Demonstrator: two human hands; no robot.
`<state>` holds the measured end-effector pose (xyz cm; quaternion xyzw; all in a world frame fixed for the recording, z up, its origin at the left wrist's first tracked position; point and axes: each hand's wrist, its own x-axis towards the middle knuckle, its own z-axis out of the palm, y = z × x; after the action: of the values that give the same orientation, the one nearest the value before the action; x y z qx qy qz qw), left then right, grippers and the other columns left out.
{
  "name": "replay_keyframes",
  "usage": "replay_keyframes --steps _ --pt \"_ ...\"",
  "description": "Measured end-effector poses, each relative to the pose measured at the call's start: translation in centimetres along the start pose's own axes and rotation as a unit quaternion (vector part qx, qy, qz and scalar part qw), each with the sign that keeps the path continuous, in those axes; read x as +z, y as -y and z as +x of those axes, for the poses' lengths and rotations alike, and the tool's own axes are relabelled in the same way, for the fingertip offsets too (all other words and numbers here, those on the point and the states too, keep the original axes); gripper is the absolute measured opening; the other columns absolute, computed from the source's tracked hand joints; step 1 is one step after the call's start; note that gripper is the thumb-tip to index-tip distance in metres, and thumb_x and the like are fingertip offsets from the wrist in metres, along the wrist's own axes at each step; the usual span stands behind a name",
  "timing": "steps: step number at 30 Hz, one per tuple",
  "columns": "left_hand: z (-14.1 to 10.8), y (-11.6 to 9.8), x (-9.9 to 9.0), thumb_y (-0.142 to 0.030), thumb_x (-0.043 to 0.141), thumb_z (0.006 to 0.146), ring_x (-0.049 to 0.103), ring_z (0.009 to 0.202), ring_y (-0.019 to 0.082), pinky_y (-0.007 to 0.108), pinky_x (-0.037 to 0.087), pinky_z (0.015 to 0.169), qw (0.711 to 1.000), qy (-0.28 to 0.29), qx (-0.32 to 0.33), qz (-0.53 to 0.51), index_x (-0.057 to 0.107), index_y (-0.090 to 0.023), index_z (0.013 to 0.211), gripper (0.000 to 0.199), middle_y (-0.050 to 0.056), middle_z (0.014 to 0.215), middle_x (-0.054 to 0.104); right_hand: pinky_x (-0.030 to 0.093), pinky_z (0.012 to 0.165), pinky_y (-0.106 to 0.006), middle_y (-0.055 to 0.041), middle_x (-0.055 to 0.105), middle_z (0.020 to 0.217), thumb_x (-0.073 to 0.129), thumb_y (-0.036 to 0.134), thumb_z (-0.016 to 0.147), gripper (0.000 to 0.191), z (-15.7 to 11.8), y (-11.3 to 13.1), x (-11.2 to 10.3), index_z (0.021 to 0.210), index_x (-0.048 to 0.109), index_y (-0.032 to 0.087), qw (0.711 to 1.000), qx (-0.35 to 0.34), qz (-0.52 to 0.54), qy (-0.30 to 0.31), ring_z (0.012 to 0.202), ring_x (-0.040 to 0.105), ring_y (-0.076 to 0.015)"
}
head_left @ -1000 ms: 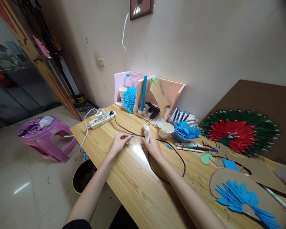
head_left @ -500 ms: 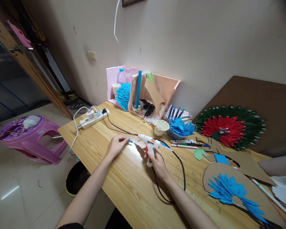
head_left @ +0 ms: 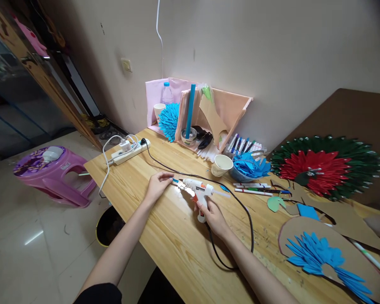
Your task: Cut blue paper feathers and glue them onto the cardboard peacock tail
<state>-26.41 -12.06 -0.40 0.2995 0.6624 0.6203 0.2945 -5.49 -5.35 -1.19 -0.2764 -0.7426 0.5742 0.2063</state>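
Observation:
In my right hand (head_left: pixel 213 216) is a white and orange hot glue gun (head_left: pixel 194 185), its nozzle pointing left and a clear glue stick (head_left: pixel 221 193) showing at its back. My left hand (head_left: pixel 158 185) pinches a small blue petal (head_left: pixel 175 180) by one end, just off the nozzle tip. Whether nozzle and petal touch, I cannot tell. A black cord (head_left: pixel 252 228) loops from the gun's handle over the wooden table (head_left: pixel 174 245). Another blue piece (head_left: pixel 224 188) lies behind the gun.
A power strip (head_left: pixel 129 153) sits at the table's left edge. Behind my hands stand a paper cup (head_left: pixel 222 165) and a bowl of blue petals (head_left: pixel 250 166). To the right, a cardboard disc (head_left: pixel 291 232) carries blue petals. A bin (head_left: pixel 109 226) and pink stool (head_left: pixel 55 177) stand left.
The glue gun's nozzle and the blue petal have come closer together. The whole view has shifted slightly with my head.

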Motion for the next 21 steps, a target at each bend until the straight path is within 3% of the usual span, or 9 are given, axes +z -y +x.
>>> replay_keyframes --steps 5,21 --pt "0.13 0.26 -0.04 -0.022 0.067 0.061 0.063 0.079 0.019 0.033 0.049 0.079 1.000 -0.008 0.011 0.000 0.066 -0.012 0.080 0.021 0.008 0.085 0.068 0.041 0.061 -0.024 -0.0021 0.059 0.072 0.039 0.040 0.086 0.032 -0.12 0.38 -0.04 0.093 0.057 0.014 0.999 -0.017 -0.026 0.019 0.065 0.053 -0.0142" --pt "-0.03 -0.03 0.21 -0.021 0.070 0.057 0.064 0.077 0.018 0.031 0.050 0.075 0.999 0.003 -0.016 -0.036 0.064 -0.012 0.079 0.025 0.009 0.083 0.068 0.038 0.061 -0.024 0.0007 0.053 0.065 0.037 0.039 0.085 0.028 -0.11 0.25 -0.07 0.077 0.051 0.016 0.996 -0.019 -0.088 0.014 0.062 0.049 -0.0139"
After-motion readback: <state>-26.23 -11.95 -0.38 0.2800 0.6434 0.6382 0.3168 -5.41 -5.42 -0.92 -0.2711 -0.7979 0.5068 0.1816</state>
